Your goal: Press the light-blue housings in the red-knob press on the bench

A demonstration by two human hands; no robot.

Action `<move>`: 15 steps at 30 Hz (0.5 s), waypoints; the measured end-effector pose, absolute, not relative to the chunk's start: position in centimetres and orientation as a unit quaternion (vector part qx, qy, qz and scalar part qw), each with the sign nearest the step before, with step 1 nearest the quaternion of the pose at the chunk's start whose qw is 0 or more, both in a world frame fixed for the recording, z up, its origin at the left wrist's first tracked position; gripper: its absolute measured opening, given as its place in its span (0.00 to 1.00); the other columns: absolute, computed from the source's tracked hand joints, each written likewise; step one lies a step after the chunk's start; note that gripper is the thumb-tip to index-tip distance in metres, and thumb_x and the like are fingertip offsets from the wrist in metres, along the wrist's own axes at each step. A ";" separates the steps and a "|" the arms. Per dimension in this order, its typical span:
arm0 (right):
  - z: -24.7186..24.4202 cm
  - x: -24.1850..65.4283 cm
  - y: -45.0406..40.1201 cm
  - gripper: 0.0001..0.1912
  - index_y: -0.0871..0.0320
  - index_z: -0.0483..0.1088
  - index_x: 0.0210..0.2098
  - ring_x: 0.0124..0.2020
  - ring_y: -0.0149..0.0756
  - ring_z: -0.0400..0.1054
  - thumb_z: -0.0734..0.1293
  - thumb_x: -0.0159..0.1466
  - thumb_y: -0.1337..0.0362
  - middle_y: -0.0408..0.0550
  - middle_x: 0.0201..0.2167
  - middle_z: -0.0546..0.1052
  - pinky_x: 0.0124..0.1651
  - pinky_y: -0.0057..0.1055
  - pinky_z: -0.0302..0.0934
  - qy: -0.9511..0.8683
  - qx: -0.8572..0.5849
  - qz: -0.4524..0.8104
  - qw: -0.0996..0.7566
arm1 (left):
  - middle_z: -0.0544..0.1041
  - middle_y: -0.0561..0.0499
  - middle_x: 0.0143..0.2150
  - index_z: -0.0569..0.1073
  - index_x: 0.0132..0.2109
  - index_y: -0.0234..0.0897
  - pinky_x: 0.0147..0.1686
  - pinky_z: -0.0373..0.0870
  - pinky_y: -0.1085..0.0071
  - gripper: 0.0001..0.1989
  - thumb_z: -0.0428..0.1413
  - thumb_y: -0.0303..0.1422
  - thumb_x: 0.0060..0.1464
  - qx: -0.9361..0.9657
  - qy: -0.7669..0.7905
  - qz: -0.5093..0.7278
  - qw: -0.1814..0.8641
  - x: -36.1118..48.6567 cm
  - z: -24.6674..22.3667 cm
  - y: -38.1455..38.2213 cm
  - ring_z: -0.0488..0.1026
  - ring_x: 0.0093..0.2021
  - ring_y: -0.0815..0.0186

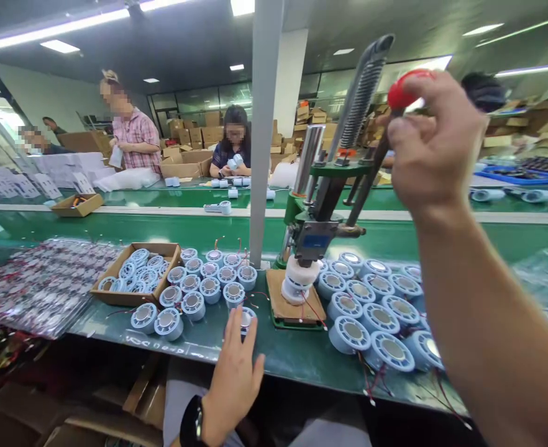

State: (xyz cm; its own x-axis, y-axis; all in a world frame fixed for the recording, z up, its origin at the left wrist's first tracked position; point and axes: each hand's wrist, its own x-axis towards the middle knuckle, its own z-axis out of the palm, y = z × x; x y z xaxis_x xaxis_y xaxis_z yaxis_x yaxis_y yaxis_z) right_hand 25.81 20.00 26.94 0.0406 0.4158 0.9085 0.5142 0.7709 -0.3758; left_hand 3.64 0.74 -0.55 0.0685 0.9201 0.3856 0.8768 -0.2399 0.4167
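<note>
Sitting at the left of the bench (115, 323), a cardboard box (115, 299) held pale-blue rings (140, 257); white marks (153, 343) on the bench's front edge were too faint to read. Round blue parts (192, 304) with silvery centres and thin wires stood beside it. Further right, the left hand (234, 375) lay palm down at the nearest part (247, 320), index finger and thumb spread, the other fingers closer together. The green press (325, 186) bore a blue label (315, 241), its writing illegible; beneath, a white block (302, 271) sat over a blue-and-white part (296, 292) on a brown board (276, 292). More blue parts (392, 349) crowded beyond. Above them, the right hand (435, 139) had its fingers curled round the lever's red knob (402, 90).
</note>
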 end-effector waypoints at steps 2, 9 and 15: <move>22.7 24.3 19.3 0.26 0.69 0.60 0.61 0.58 0.36 0.66 0.59 0.65 0.65 0.60 0.61 0.63 0.55 0.37 0.64 -0.657 -0.320 -0.037 0.682 | 0.44 0.41 0.74 0.56 0.70 0.40 0.66 0.61 0.50 0.33 0.51 0.25 0.58 0.742 0.594 0.306 0.053 2.7 0.9 1.0 0.46 0.73 0.49; 2.4 20.8 15.8 0.52 0.61 0.46 0.69 0.57 0.50 0.66 0.71 0.53 0.50 0.64 0.59 0.65 0.58 0.50 0.63 -0.598 -0.479 0.182 0.617 | 0.70 0.39 0.61 0.70 0.59 0.33 0.66 0.59 0.53 0.23 0.42 0.23 0.61 0.620 0.735 0.254 -0.103 -14.0 7.8 7.4 0.65 0.64 0.57; 0.4 19.3 16.2 0.52 0.66 0.47 0.69 0.47 0.45 0.72 0.70 0.52 0.52 0.61 0.50 0.74 0.53 0.41 0.66 -0.536 -0.541 0.251 0.597 | 0.81 0.46 0.41 0.77 0.40 0.33 0.54 0.69 0.66 0.18 0.50 0.20 0.42 0.638 0.765 0.081 0.016 -23.0 10.3 12.3 0.76 0.49 0.58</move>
State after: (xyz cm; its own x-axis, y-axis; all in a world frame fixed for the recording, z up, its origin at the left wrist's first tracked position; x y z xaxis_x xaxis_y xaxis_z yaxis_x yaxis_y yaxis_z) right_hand 19.30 16.15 0.40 0.2986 0.8801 0.3691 0.2804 0.2888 -0.9154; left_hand -22.96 12.35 10.31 -0.1847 0.9797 0.0781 0.9745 0.1722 0.1441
